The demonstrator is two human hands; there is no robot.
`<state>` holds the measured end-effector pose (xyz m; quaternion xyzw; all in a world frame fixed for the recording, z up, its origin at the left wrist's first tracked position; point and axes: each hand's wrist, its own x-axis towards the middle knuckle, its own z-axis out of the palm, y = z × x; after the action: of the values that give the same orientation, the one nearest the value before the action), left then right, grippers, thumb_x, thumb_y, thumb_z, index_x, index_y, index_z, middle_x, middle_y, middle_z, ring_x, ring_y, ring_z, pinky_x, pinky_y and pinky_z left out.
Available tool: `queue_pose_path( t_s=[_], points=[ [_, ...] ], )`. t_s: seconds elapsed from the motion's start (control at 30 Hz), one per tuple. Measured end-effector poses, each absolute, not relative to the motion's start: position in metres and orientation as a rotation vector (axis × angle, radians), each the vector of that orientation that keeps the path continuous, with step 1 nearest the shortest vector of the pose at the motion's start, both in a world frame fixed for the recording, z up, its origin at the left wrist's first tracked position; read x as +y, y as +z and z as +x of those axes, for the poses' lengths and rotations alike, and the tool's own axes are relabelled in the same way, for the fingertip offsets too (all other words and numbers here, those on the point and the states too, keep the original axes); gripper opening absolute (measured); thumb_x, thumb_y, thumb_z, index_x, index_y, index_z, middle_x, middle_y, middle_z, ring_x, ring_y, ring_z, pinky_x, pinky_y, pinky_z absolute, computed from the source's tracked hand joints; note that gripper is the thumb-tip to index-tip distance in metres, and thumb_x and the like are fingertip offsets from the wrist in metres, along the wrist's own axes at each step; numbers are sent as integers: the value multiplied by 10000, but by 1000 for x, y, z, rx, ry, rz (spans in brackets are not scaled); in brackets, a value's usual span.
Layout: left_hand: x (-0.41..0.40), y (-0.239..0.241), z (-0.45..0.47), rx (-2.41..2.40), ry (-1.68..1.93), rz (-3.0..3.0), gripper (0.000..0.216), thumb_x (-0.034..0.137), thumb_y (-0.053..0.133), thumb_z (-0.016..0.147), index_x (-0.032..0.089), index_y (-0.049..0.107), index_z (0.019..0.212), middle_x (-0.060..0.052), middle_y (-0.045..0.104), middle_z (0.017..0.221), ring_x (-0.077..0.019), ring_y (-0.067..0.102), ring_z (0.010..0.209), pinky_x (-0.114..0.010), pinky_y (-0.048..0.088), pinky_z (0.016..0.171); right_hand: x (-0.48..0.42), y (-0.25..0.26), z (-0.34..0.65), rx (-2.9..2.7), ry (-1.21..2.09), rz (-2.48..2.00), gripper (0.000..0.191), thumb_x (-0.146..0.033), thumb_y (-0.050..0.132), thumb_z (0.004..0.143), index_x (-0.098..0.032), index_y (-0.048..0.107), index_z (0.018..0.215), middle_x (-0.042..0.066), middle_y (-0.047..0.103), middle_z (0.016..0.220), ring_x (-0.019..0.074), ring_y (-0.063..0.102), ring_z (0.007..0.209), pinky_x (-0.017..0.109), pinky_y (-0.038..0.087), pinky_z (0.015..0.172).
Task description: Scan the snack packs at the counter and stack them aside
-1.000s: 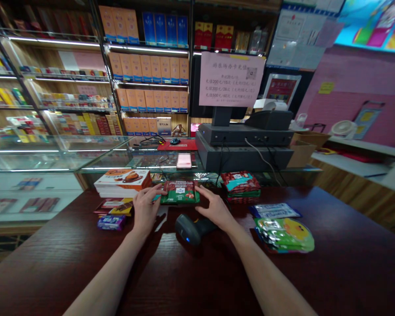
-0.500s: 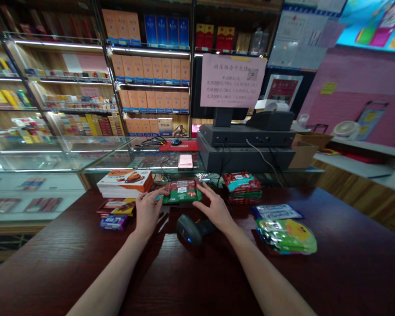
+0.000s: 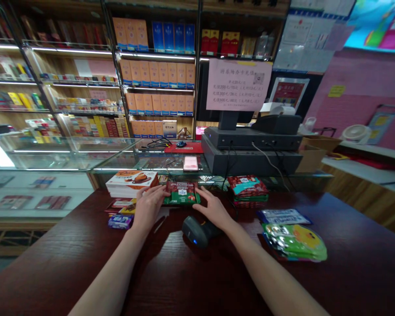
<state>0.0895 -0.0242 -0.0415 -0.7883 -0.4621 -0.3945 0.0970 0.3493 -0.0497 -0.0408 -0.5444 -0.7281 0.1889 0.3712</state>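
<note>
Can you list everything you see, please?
Packet: 1, green-brown, middle
Scanner: 1, black, middle
Box pile: 1, white-orange, left
Flat packs: 2+, red-yellow, left
Small pack: 1, purple, left
Packet pile: 1, brown-green, right
Long pack: 1, blue-white, right
Green pack: 1+, green-yellow, right
Table: 1, brown, front
Register: 1, grey, back
Sign: 1, pink, above register
Shelves: many, brown, back
Orange boxes: many, orange, shelves
Fan: 1, white, right
Left hand: 1, bare, packet's left end
Right hand: 1, bare, packet's right end

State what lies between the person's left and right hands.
In the head view, a red-and-green almond packet lies between the left hand and right hand; a barcode scanner sits nearer the camera.
</note>
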Motion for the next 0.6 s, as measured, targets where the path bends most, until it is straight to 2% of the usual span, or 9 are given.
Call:
queue_pose_path(
  t_s=[0.17,0.43,0.6],
  points=[
    [-22,-50,91,-1432,-1076,-2343,215,254,492,964,274,706,942,-30,728,1226,-235,639,1165,-469,355,1017,-36,-42,342,-1947,457,-1467,636,-272,755,791,-261,573,1400,132,464,1531,289,474,1395,445,355,1161],
    [-22,-63,97,-1511,-944,-2334,214,212,489,963,265,696,946,-42,747,1160,-244,632,1144,-470,348,991,-23,-48,337,-2081,398,-1587,661,-293,760,802,-205,549,1422,189,441,1534,309,467,1398,454,368,1141],
    [-21,-65,95,-1540,-886,-2364,218,208,485,956,265,695,962,-38,747,1140,-250,620,1144,-446,379,956,-18,-50,337,-2126,344,-1590,581,-331,745,824,-232,595,1376,173,471,1518,312,477,1391,465,378,1123]
  ],
)
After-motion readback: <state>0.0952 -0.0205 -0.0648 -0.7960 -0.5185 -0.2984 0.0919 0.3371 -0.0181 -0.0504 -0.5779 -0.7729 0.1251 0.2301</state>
